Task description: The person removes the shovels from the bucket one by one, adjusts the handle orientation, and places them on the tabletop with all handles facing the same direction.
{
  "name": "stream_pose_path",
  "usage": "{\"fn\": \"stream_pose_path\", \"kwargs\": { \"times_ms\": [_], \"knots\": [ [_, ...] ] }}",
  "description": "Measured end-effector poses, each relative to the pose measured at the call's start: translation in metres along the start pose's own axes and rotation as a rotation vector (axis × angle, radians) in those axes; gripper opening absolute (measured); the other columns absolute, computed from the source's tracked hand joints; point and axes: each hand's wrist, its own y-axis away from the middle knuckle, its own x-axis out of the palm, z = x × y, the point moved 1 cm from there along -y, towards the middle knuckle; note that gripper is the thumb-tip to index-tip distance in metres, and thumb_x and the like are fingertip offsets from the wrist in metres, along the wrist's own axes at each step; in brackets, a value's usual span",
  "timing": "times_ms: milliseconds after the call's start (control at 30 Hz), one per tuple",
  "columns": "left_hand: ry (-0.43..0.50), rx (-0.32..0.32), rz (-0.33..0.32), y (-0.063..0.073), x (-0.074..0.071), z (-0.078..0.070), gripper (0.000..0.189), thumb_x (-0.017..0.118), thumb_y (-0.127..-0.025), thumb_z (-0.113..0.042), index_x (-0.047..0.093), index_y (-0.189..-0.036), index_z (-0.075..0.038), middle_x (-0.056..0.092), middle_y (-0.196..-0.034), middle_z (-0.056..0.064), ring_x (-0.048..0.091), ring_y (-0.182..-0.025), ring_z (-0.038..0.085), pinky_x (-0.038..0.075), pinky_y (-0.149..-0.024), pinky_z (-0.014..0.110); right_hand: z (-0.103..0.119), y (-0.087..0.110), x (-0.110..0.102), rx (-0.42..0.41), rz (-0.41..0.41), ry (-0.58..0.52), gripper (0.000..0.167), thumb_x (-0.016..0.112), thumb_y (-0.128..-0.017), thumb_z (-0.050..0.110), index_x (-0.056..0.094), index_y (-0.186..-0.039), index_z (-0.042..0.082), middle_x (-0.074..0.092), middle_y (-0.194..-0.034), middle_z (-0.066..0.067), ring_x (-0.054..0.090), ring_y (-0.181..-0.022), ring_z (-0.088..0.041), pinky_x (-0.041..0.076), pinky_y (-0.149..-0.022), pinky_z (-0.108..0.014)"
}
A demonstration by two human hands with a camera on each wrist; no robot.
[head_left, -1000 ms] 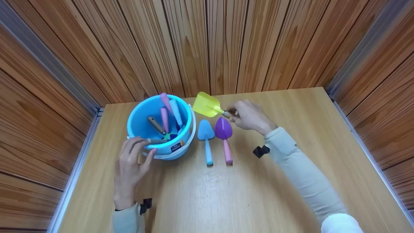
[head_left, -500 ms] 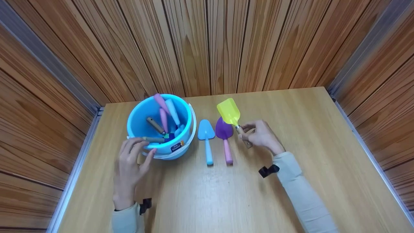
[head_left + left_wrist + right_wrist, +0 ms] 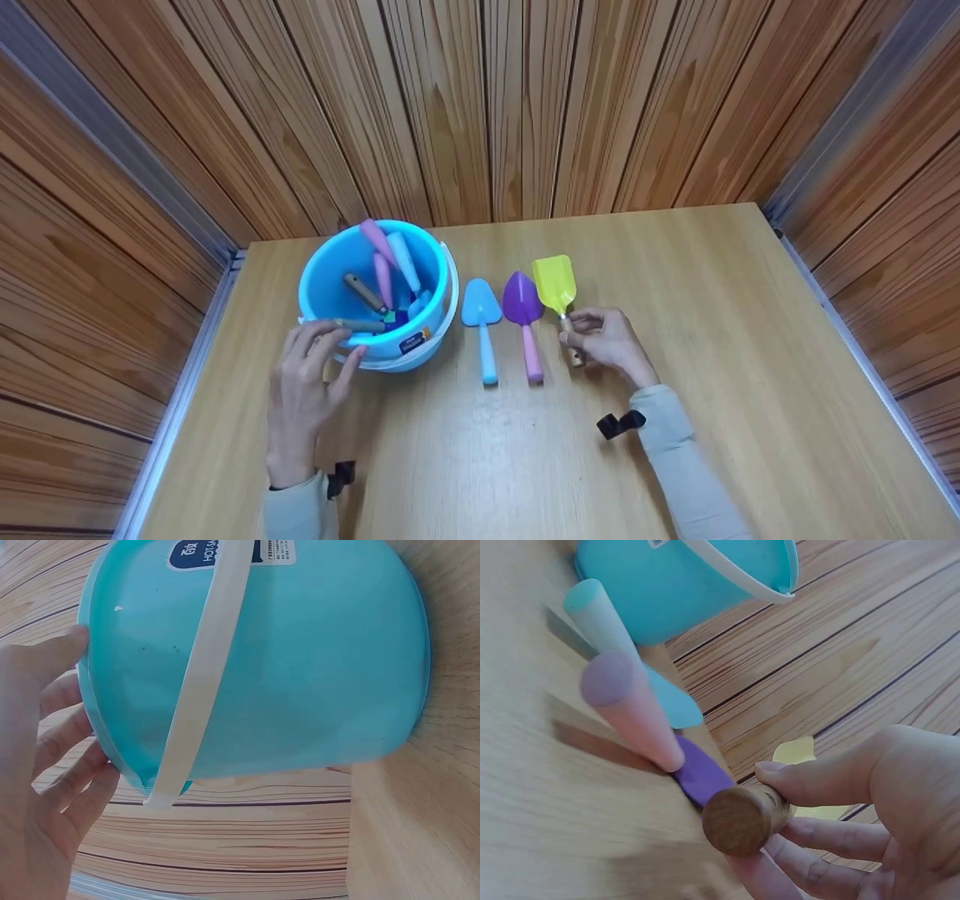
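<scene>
My right hand [image 3: 611, 345] pinches the wooden handle of a yellow hand shovel [image 3: 555, 283], its blade pointing toward the back wall. In the right wrist view, thumb and fingers are round the handle's brown end [image 3: 739, 821]. Just left of it lie a trowel with a purple blade and pink handle [image 3: 531, 352] and a blue trowel [image 3: 487, 354]. My left hand [image 3: 304, 397] rests its spread fingertips and thumb on the near-left rim of a blue bucket [image 3: 322, 667]. Pink, blue and brownish tool handles stick up inside the bucket; their blades are mostly hidden.
The bucket's white carrying handle [image 3: 202, 667] hangs down along its outside. Wood-patterned walls [image 3: 517, 105] enclose the wooden table [image 3: 720, 322] at the back and sides, with metal rails along the side edges.
My right hand has brought the yellow shovel from near the bucket toward the right and nearer, turning its blade from sideways to pointing away. My left hand stays at the bucket rim.
</scene>
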Motion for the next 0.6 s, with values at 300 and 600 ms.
{"fn": "stream_pose_path", "kwargs": {
  "times_ms": [300, 600],
  "knots": [
    [0.015, 0.0, 0.004, 0.0, 0.0, 0.001, 0.032, 0.089, -0.09, -0.025, 0.08, -0.117, -0.01, 0.076, -0.121, 0.005, 0.067, -0.119, 0.022, 0.059, -0.105, 0.034, -0.014, -0.002, 0.003, 0.069, -0.029, -0.052, 0.046, 0.085, -0.091, 0.013, 0.069, -0.133, -0.001, 0.072, -0.122, -0.018, 0.069, -0.104, -0.023, 0.063, -0.079, -0.027],
    [0.021, 0.005, -0.009, 0.0, 0.0, 0.001, 0.033, 0.091, -0.087, -0.021, 0.08, -0.116, -0.008, 0.076, -0.121, 0.008, 0.066, -0.118, 0.026, 0.049, -0.11, 0.021, -0.02, -0.008, 0.002, 0.093, -0.01, -0.132, 0.047, 0.085, -0.091, 0.01, 0.069, -0.132, -0.005, 0.075, -0.104, -0.011, 0.071, -0.079, -0.013, 0.065, -0.067, -0.029]
  ]
}}
